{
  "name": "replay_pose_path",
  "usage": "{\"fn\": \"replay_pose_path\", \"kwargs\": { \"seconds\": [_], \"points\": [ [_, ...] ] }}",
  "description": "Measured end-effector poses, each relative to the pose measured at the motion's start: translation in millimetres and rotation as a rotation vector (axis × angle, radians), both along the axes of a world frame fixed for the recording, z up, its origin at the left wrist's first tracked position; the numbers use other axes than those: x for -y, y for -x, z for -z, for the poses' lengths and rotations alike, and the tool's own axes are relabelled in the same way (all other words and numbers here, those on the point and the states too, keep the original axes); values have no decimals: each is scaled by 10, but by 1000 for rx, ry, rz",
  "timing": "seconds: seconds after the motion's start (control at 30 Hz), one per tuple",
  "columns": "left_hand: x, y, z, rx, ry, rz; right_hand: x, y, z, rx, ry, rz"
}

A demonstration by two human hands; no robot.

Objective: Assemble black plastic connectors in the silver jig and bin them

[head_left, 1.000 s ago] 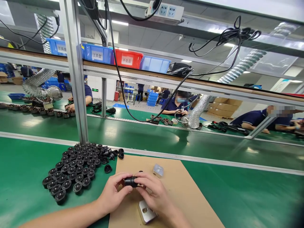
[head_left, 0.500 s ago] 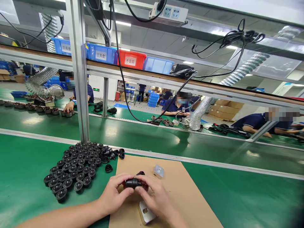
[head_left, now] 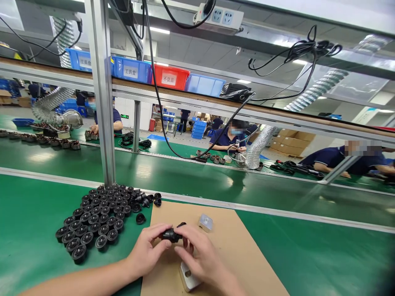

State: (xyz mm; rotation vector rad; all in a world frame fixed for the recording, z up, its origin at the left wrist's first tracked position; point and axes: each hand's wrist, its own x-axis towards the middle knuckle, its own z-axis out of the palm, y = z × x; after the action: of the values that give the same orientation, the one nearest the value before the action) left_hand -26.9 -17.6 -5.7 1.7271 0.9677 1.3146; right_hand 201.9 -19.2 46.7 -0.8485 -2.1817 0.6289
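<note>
Black part (head_left: 170, 235), one piece, in hand

Small, glossy black, roughly cylindrical. Is lying about sideways above the brown sheet (head_left: 243, 263). Its left end is resting between thumb and fingers of the left hand (head_left: 149, 250); the right hand (head_left: 202, 255) is partly hiding its other end.

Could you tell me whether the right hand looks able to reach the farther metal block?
Probably yes: the farther metal block lies on the brown sheet beyond the right hand, with nothing visible between them, though it's busy at the black part.
</note>
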Motion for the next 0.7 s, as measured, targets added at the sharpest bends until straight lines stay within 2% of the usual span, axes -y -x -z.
{"fn": "replay_pose_path", "kwargs": {
  "seconds": [0.13, 0.23, 0.3, 0.37, 0.53, 0.63, 0.7],
  "points": [
    [14, 22, 20, -68, -187, 24, -4, 90, 125, -165, 221, 126],
    [20, 29, 39, -60, -164, -26, -32, 118, 173, -258, 322, 178],
    [14, 26, 44, -36, -72, -48, -50, 115, 176, -258, 314, 182],
    [3, 22, 35, -42, -58, -63, -55, 110, 174, -247, 293, 174],
    [14, 29, 13, -137, -227, -79, -89, 62, 191, -256, 243, 195],
    [42, 49, 23, -283, -201, -58, -230, -73, 192, -263, 147, 311],
    [42, 64, 5, -464, -183, -29, -363, -189, 185, -187, 50, 421]
  ]
}}
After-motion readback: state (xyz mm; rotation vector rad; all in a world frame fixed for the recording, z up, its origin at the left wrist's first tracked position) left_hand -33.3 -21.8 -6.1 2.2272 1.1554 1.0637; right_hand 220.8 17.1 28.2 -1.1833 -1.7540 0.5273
